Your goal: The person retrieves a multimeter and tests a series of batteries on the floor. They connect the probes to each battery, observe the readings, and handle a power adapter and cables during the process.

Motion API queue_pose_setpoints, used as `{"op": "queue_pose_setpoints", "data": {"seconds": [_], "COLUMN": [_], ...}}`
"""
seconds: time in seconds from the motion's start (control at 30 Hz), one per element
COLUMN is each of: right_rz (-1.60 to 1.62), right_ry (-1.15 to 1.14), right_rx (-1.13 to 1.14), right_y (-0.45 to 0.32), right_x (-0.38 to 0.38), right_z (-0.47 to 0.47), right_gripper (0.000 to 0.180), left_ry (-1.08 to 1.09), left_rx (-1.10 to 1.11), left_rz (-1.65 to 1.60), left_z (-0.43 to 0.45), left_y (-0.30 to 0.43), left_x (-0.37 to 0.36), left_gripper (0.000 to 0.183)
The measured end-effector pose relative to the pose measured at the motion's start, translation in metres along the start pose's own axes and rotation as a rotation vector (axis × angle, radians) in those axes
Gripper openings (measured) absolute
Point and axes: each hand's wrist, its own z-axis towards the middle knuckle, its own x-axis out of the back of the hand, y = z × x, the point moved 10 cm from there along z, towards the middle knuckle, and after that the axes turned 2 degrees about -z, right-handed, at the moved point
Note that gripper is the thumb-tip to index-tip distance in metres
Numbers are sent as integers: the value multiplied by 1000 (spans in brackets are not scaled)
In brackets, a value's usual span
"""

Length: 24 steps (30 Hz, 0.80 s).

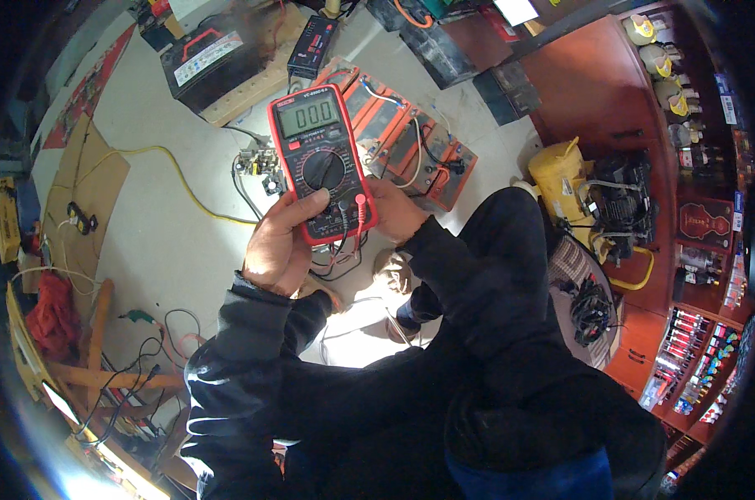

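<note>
A red-cased digital multimeter [323, 164] is held up before me, its lit display reading 00.0. My left hand [283, 244] grips its lower left side, the thumb lying on the face just below the rotary dial. At its lower right edge is my right hand [395, 209], its fingers partly hidden behind the case; whether it holds anything is unclear. A black plug and a red plug [360, 201] sit in the lower jacks, with leads hanging below. Behind the meter, orange-and-grey batteries [408, 147] joined by wires stand on the floor, and a small circuit assembly [257, 162] lies left of it.
A large black battery [205, 59] stands by a wooden block at the upper left. Near the top is a black electronic box [313, 47]. A yellow cable [180, 178] crosses the floor. At right are a yellow air compressor [558, 181] and a red-brown cabinet [593, 94].
</note>
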Motion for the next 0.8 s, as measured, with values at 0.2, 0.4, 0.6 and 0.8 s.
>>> {"op": "queue_pose_setpoints", "data": {"seconds": [0.2, 0.4, 0.6, 0.8], "right_rz": [118, 476, 565, 443], "right_ry": [-104, -62, 257, 239], "right_rx": [-24, -187, -153, 24], "right_y": [2, 26, 11, -34], "right_x": [-14, -14, 41, 46], "right_z": [2, 11, 5, -2], "right_gripper": [34, 37, 23, 23], "left_ry": [-25, 6, 1, -8], "left_rx": [-32, -75, -114, -161], "left_rz": [-38, -32, -21, -7], "left_z": [0, -1, -5, -6], "left_y": [6, 18, 28, 32], "left_x": [-1, 5, 9, 10], "left_gripper": [40, 36, 36, 39]}}
